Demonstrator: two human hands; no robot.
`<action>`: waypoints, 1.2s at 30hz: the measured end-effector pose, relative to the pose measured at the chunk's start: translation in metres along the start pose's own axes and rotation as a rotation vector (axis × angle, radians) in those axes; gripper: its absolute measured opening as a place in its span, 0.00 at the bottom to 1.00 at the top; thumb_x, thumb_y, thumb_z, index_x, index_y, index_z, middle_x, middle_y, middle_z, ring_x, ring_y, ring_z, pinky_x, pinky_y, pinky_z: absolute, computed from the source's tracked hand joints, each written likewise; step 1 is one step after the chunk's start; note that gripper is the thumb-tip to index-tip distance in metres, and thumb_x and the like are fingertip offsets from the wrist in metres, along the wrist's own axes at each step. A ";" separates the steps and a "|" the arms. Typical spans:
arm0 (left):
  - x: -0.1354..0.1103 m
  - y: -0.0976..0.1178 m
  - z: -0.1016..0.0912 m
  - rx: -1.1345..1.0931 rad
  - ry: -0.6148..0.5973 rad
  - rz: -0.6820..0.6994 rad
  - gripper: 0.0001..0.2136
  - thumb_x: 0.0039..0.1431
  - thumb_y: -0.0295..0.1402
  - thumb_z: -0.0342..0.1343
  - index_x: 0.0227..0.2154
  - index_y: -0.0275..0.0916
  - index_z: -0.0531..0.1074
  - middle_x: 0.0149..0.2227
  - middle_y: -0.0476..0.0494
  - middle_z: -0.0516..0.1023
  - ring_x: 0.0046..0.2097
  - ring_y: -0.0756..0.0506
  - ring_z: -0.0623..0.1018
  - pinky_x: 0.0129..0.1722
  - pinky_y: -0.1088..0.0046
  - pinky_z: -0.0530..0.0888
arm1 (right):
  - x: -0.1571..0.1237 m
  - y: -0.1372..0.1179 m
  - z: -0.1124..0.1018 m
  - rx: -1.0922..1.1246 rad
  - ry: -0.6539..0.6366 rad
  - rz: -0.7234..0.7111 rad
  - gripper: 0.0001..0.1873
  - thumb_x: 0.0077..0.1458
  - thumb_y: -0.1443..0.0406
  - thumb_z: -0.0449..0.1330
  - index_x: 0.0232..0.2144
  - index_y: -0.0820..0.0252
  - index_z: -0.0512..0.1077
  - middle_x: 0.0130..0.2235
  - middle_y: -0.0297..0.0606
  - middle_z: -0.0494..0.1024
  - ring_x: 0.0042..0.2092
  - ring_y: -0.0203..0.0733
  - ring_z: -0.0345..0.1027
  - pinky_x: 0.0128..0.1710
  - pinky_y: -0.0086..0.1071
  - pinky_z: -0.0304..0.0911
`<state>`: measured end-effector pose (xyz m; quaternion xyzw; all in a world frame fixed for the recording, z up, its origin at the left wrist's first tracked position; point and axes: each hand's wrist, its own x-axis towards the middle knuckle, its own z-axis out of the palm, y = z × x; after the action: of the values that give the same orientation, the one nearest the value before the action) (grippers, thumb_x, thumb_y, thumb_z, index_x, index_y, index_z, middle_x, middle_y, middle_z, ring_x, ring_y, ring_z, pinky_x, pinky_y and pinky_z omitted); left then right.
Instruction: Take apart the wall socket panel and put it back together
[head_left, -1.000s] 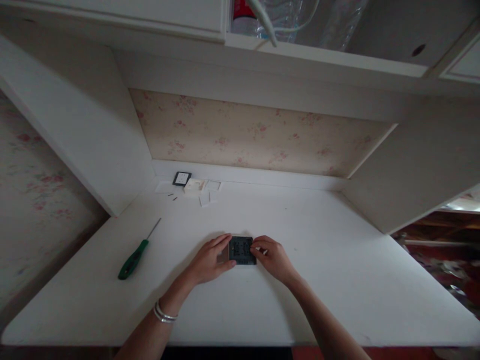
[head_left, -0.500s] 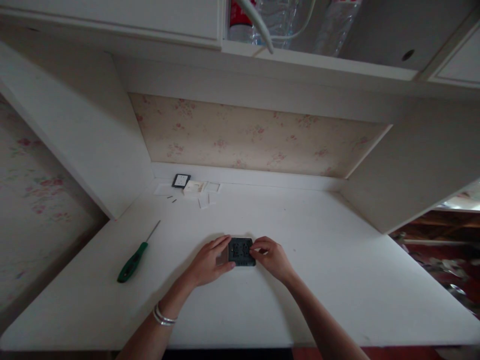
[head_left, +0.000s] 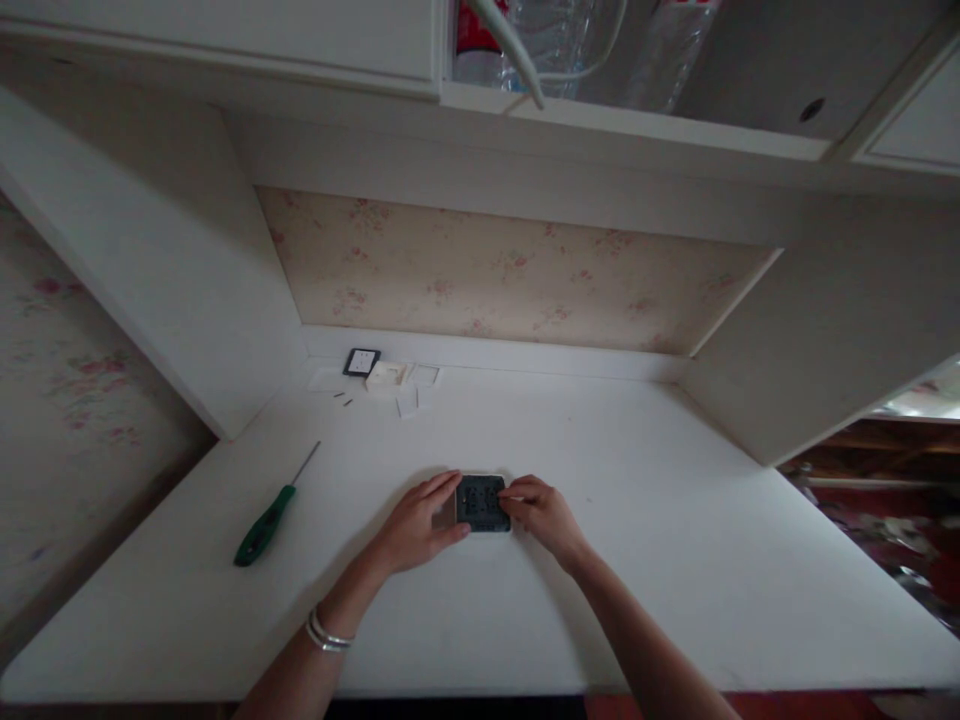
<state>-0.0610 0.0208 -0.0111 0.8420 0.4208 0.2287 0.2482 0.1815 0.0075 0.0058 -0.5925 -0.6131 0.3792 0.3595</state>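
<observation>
A dark square wall socket (head_left: 481, 505), back side up with a pale rim, lies flat on the white desk in front of me. My left hand (head_left: 421, 520) steadies its left side, fingers at the top corner and thumb at the bottom corner. At the right side, my right hand (head_left: 538, 512) has thumb and fingertips pinched together over the socket's edge. Anything small inside that pinch is hidden. To the left lies a screwdriver (head_left: 264, 526) with a green handle, its shaft pointing away from me.
Toward the back left of the desk (head_left: 675, 560) are another socket (head_left: 361, 361) with a dark border, a white box-shaped part (head_left: 387, 375), thin pale frames (head_left: 424, 375) and two small screws (head_left: 347, 402). A shelf holding plastic bottles (head_left: 551, 40) and a dangling cable (head_left: 517, 50) overhangs the back.
My right fingertips have shifted very slightly on the socket's right edge. The left hand, the socket and the other things stay where they were.
</observation>
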 end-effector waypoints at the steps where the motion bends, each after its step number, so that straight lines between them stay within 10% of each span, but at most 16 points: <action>1: 0.000 0.000 0.000 0.000 0.000 -0.001 0.33 0.56 0.47 0.54 0.62 0.42 0.54 0.63 0.43 0.58 0.62 0.42 0.60 0.61 0.62 0.59 | 0.000 0.001 0.001 0.016 0.006 0.012 0.09 0.46 0.62 0.59 0.30 0.55 0.79 0.37 0.37 0.74 0.35 0.38 0.69 0.35 0.31 0.64; 13: 0.000 0.003 -0.002 -0.025 0.001 -0.008 0.33 0.55 0.46 0.54 0.62 0.43 0.54 0.63 0.42 0.58 0.62 0.40 0.60 0.61 0.60 0.59 | -0.001 -0.003 0.015 0.327 0.040 0.304 0.14 0.43 0.61 0.61 0.35 0.59 0.73 0.22 0.29 0.70 0.20 0.32 0.59 0.18 0.26 0.52; 36: -0.001 0.003 -0.001 -0.089 0.040 -0.013 0.33 0.51 0.43 0.59 0.60 0.42 0.58 0.62 0.43 0.61 0.61 0.41 0.62 0.61 0.62 0.60 | -0.001 -0.001 0.014 0.083 0.104 0.105 0.13 0.47 0.60 0.58 0.33 0.59 0.77 0.37 0.39 0.76 0.26 0.35 0.67 0.24 0.28 0.63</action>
<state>-0.0600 0.0187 -0.0087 0.8226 0.4208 0.2623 0.2783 0.1686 0.0064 0.0004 -0.6272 -0.5454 0.3914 0.3950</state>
